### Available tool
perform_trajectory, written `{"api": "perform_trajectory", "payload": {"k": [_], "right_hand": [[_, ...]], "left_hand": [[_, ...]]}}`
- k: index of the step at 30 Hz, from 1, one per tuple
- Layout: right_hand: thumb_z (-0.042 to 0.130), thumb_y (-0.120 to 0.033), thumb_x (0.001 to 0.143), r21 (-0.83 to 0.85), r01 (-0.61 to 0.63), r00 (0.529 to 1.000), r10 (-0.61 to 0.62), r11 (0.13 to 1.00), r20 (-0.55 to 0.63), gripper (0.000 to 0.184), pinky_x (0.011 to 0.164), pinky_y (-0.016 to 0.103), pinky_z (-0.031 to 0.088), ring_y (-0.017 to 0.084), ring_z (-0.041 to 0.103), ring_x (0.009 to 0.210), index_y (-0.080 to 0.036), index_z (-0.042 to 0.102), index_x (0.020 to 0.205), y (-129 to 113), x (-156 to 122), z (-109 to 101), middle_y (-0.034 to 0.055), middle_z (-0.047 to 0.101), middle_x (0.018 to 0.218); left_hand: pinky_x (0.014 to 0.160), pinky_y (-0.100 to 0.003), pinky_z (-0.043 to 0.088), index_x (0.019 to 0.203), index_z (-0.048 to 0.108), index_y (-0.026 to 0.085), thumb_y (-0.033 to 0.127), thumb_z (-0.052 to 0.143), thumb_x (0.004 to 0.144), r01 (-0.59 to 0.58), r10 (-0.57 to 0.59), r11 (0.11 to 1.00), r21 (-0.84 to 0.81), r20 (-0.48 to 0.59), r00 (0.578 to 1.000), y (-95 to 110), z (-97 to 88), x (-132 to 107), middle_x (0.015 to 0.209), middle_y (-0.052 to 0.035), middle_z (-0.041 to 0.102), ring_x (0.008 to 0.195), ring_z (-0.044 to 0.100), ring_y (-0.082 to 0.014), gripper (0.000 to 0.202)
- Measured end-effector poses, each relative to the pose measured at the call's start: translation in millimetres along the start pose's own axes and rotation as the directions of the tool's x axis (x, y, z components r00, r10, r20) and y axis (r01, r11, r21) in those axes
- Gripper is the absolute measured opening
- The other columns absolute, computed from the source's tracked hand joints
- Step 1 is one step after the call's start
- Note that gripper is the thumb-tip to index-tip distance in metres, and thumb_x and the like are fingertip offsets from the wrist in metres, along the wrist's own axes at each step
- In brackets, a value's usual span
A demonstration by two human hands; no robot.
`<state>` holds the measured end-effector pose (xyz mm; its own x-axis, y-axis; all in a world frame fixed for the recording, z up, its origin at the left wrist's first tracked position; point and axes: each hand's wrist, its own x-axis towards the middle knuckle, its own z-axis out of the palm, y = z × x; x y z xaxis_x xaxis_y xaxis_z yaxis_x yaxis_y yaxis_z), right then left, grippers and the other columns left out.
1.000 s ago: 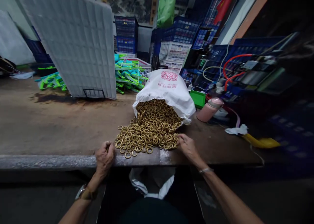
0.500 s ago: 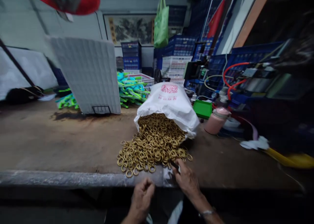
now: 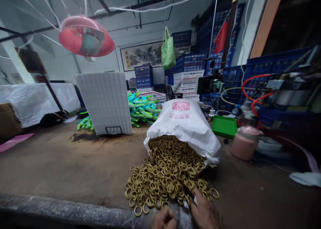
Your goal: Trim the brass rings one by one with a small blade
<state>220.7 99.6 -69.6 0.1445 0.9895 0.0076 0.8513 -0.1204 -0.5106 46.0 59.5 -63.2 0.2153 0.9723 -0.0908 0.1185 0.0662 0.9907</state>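
Many brass-coloured rings (image 3: 160, 179) spill in a heap from the mouth of a white woven sack (image 3: 188, 122) lying on the workbench (image 3: 100, 175). At the heap's near right edge, my right hand (image 3: 204, 210) is closed on a dark narrow tool (image 3: 188, 191), its tip among the rings; its exact kind is unclear. My left hand (image 3: 165, 219) is curled shut at the bench's front edge, just below the nearest rings. Whatever its fingers may hold is hidden, and the frame's lower border cuts off both wrists.
Behind the sack lie bright green and blue plastic pieces (image 3: 142, 108) beside an upright white ribbed panel (image 3: 104, 103). To the right stand a green tray (image 3: 224, 126), a pink jar (image 3: 245, 143) and a machine with red hoses (image 3: 255, 78). A red lamp (image 3: 86, 36) hangs overhead.
The head view has tilted upward, so the bench and both hands sit lower in the picture. My right hand stays by the rings with the dark tool; my left hand remains closed.
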Motion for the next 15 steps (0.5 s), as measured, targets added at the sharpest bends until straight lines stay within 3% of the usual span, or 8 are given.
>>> {"api": "perform_trajectory", "payload": {"k": [6,9,11,15], "right_hand": [[0.042,-0.035,0.074,0.330,-0.009,0.989,0.057,0.944,-0.134,0.020,0.052,0.022,0.032,0.013,0.047,0.053,-0.020,0.052,0.063,-4,5,-21,-0.0005,0.053,0.057],[0.046,-0.031,0.067,0.576,0.026,0.996,0.028,0.817,-0.084,0.014,0.053,0.021,0.035,0.011,0.043,0.053,-0.019,0.049,0.059,-2,6,-31,-0.0032,0.048,0.055],[0.049,-0.031,0.065,0.642,0.017,0.999,0.019,0.767,-0.049,0.013,0.054,0.021,0.036,0.010,0.042,0.055,-0.019,0.049,0.060,-3,2,-36,-0.0039,0.047,0.056],[0.051,-0.030,0.066,0.742,-0.083,0.996,0.025,0.665,0.089,0.013,0.048,0.019,0.032,0.007,0.038,0.050,-0.018,0.046,0.062,-10,-17,-42,-0.0060,0.043,0.054]], "left_hand": [[0.052,-0.022,0.031,0.060,0.046,0.017,0.030,0.048,0.074,-0.031,0.032,0.999,0.021,-0.008,0.999,23,-1.1,-11,0.056,0.0038,0.040,0.054,0.036,-0.0101,0.019],[0.052,-0.021,0.031,0.064,0.050,0.016,0.029,0.048,0.075,-0.016,0.017,0.999,0.049,-0.018,1.000,29,-0.2,-12,0.056,0.0040,0.041,0.053,0.037,-0.0100,0.018],[0.052,-0.022,0.033,0.067,0.053,0.016,0.029,0.047,0.076,-0.035,0.039,0.996,0.080,-0.046,0.998,34,1.9,-13,0.057,0.0037,0.043,0.054,0.039,-0.0106,0.016],[0.062,-0.024,0.039,0.084,0.057,0.017,0.025,0.046,0.077,-0.193,0.214,0.961,0.196,-0.091,0.973,40,6.7,-16,0.071,0.0000,0.054,0.065,0.049,-0.0133,0.015]]}}
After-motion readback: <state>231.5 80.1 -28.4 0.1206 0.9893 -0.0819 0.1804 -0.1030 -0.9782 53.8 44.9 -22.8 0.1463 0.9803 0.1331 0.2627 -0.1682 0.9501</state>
